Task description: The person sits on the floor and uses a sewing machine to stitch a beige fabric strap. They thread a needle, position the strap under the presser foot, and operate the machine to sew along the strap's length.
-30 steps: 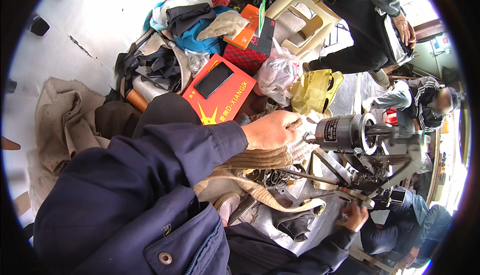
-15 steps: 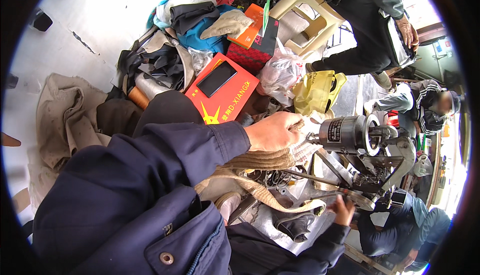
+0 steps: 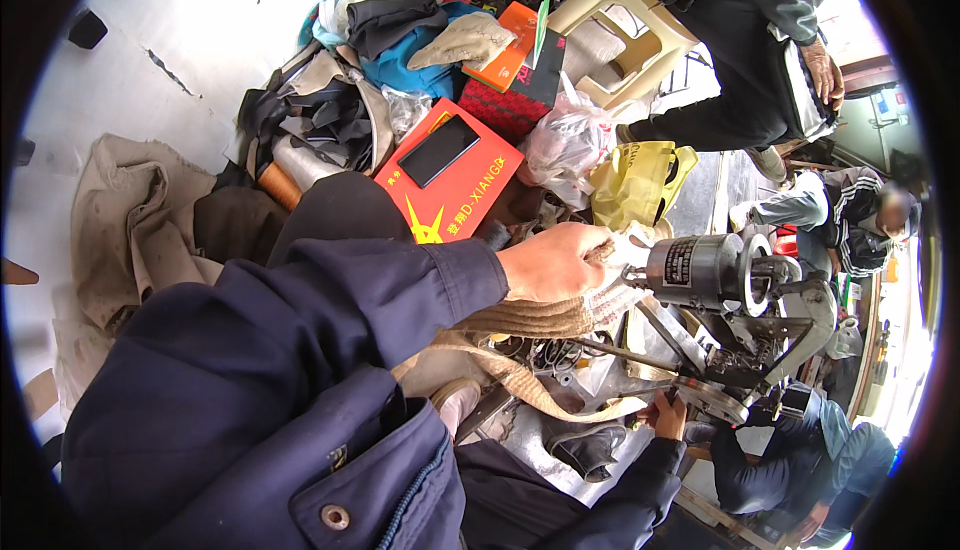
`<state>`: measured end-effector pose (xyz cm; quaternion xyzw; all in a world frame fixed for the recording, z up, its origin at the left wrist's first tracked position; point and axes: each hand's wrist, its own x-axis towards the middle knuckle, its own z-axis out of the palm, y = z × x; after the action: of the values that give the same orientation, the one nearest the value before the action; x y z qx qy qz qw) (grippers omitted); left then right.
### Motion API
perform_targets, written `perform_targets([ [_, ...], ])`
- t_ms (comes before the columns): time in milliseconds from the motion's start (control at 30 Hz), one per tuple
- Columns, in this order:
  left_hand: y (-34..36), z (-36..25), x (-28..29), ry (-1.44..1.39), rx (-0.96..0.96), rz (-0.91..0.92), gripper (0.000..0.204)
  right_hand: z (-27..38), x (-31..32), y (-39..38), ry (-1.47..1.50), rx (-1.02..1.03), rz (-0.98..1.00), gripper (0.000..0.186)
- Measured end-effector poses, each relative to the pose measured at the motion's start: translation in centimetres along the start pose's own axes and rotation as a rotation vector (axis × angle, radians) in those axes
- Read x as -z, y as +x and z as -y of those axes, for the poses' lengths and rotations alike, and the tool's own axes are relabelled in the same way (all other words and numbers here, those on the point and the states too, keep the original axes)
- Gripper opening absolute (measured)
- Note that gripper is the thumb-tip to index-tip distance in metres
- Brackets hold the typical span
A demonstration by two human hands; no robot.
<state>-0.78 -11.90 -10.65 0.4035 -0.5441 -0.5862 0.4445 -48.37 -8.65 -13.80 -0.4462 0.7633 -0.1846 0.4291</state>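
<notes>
My left hand [image 3: 552,262] grips a beige ribbed piece of material [image 3: 535,318] beside the needle end of a metal hand-cranked sewing machine [image 3: 705,275]. A long pale strap [image 3: 530,380] loops down below it. My right hand [image 3: 668,415] is closed at the rim of the machine's hand wheel [image 3: 712,398], lower right, its fingertips partly hidden. Under the strap lie a dark leather item [image 3: 585,448] and small tools that are hard to make out.
Left and behind lie a red box [image 3: 450,185] with a phone [image 3: 440,150], cloth scraps [image 3: 310,115], plastic bags [image 3: 640,180] and a cream stool [image 3: 620,50]. A standing person [image 3: 730,70] is at top right; seated people [image 3: 860,230] [image 3: 800,470] are at the right.
My right hand has moved left and up along the hand wheel. My left hand and the material have shifted slightly rightward in the view, as has much of the background.
</notes>
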Motion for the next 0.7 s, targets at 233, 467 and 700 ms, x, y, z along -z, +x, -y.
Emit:
perform_targets([
  [233,-0.2,0.3,-0.2,0.051,-0.046,-0.039,0.027,3.5,8.2,-3.6,-0.066,0.381,-0.521,0.011],
  [467,-0.3,0.0,-0.1,0.055,-0.024,-0.026,0.027,-3.7,5.2,2.3,0.164,0.064,-0.453,0.008],
  [700,-0.3,0.1,-0.5,0.040,-0.081,-0.100,0.026,3.2,1.1,-2.8,0.092,0.190,-0.106,0.019],
])
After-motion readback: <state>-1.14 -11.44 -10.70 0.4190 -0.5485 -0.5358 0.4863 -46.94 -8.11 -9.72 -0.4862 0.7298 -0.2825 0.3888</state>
